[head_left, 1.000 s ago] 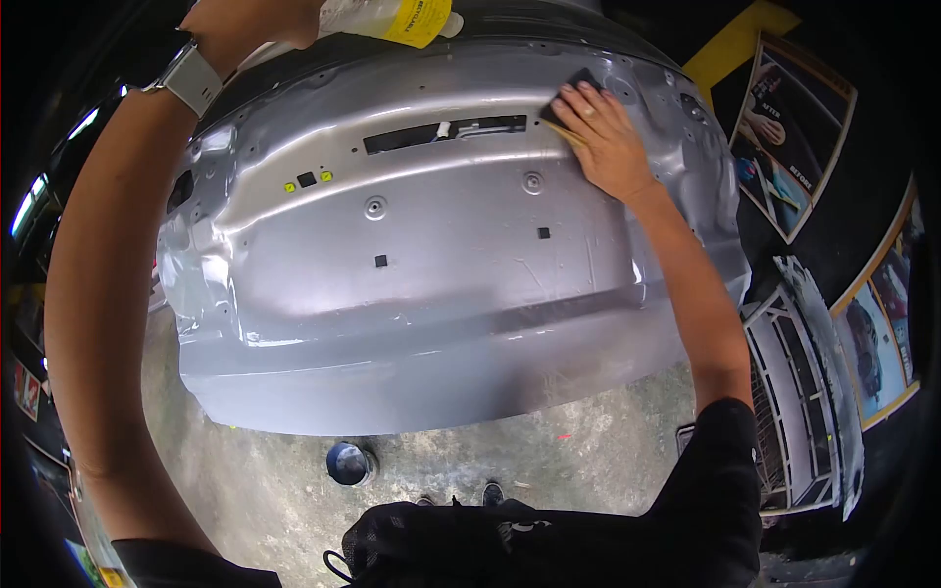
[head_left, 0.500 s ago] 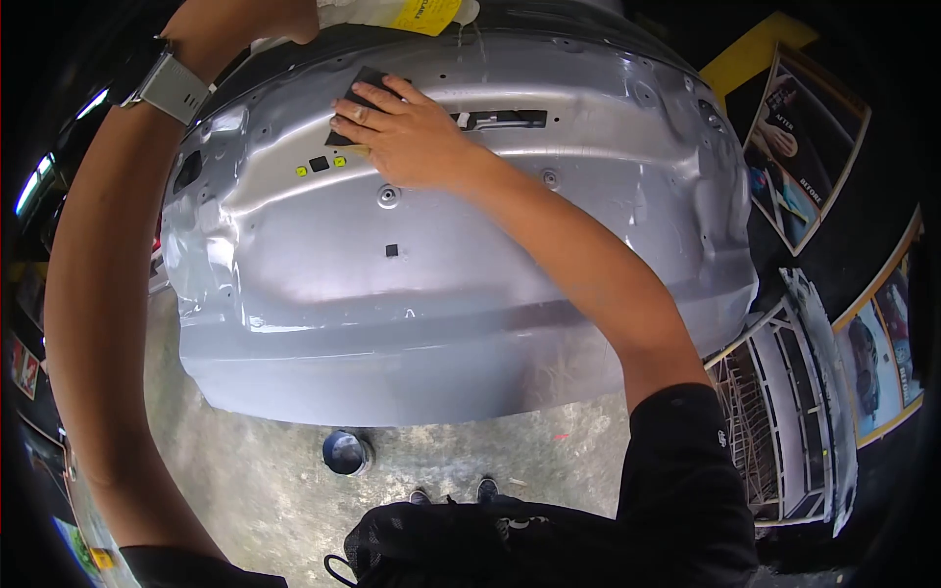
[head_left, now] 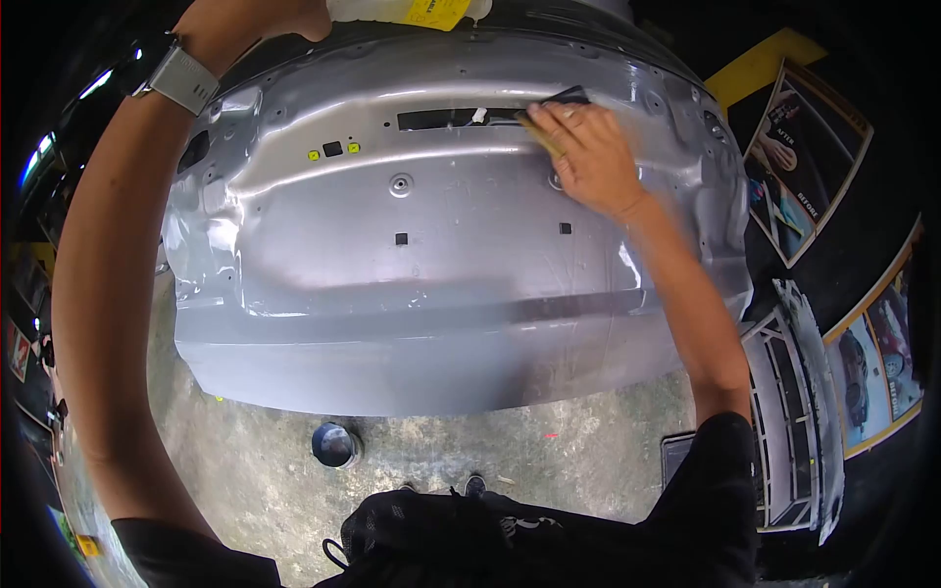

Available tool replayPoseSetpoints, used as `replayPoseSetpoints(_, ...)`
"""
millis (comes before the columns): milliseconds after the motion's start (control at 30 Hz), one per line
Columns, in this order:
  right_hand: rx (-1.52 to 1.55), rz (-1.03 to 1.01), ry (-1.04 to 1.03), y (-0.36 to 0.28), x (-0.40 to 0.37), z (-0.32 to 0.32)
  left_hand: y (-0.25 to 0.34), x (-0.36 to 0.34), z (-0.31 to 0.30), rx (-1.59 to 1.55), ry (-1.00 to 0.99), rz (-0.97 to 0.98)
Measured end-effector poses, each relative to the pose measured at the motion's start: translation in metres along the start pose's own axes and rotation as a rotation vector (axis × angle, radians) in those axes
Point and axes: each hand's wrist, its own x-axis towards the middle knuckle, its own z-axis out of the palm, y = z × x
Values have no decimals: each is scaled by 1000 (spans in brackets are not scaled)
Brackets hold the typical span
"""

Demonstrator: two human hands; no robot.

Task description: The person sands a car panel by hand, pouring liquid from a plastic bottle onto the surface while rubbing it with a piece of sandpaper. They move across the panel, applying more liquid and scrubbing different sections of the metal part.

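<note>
A silver car trunk lid (head_left: 392,265) with a wet sheen lies below me, its long slot and square holes showing. My right hand (head_left: 593,157) presses a dark sheet of sandpaper (head_left: 567,95) with a yellowish edge against it, right of the slot, fingers laid over the sheet. At the top edge, my left hand (head_left: 279,18) is closed round a whitish bottle (head_left: 377,10) with a yellow label. Most of its fingers are out of frame, and a watch (head_left: 181,83) is on that wrist.
A dark bucket (head_left: 335,446) stands on the concrete floor (head_left: 255,470) below the lid. Framed posters (head_left: 806,162) lean at the right. Beside them is a grille-like car part (head_left: 794,421). My shoes show near the bucket.
My right hand has slid the sandpaper to the right across the lid, from left of the slot to its right end. The left hand and bottle have shifted slightly right in view.
</note>
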Motion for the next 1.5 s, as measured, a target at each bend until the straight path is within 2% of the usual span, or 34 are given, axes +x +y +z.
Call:
replayPoseSetpoints(67, 49, -24, -27, -31, 12, 11, -1, 4, 4, -21, -86, -70)
replayPoseSetpoints(167, 40, -116, -35, -59, 23, 32, 3, -7, -2, -9, -33, -31)
replayPoseSetpoints(267, -13, -24, -71, -69, 31, 39, -3, -15, -3, -7, -33, -15)
replayPoseSetpoints(367, 47, 48, -19, -74, 31, 36, -8, -19, -4, -44, -89, -48)
replayPoseSetpoints(433, 46, 308, -130, -73, 33, 28, -10, -27, -7, 4, -56, -35)
replayPoseSetpoints(533, 40, 364, -128, -50, 15, 18, -11, -38, -12, 40, -16, -22)
replayPoseSetpoints(567, 43, 358, -125, -50, 12, 13, -12, -40, -13, 23, -6, -19)
replayPoseSetpoints(633, 120, 306, 25, -55, 6, -3, -20, -37, -8, 14, -28, -22)
replayPoseSetpoints(667, 117, 307, 22, -55, 11, -8, -23, -34, -6, 4, -47, -19)
replayPoseSetpoints(733, 84, 226, 186, -59, 29, -12, -25, -30, -1, -20, -31, -20)
replayPoseSetpoints(767, 84, 227, 188, -62, 39, -9, -24, -30, -1, -40, -19, -24)
replayPoseSetpoints(900, -25, 10, 298, -89, 88, 41, -17, -39, -11, 25, 61, 31)
replayPoseSetpoints(967, -10, -19, 252, -114, 103, 69, -18, -34, -11, -30, -20, -36)
replayPoseSetpoints(1067, 27, -18, 243, -108, 99, 71, -6, -30, -16, 60, -84, -41)
replayPoseSetpoints(1167, -83, 37, 118, -58, 53, 46, 2, -29, -12, 117, -154, -23)
replayPoseSetpoints(1267, -79, 170, 106, 12, -6, 29, -1, -27, 2, 98, 48, 95)
replayPoseSetpoints(1333, -82, 182, 87, 32, -23, 17, 5, -26, -8, 87, 39, 91)
replayPoseSetpoints(1400, -88, 199, 70, 34, -29, 20, 7, -24, -12, 78, 33, 91)
replayPoseSetpoints(1467, -104, 232, 116, 14, -10, 32, 4, -26, -10, 106, 181, 142)
replayPoseSetpoints(1500, -43, 178, 108, -2, 6, 39, 3, -24, -12, 111, 174, 134)
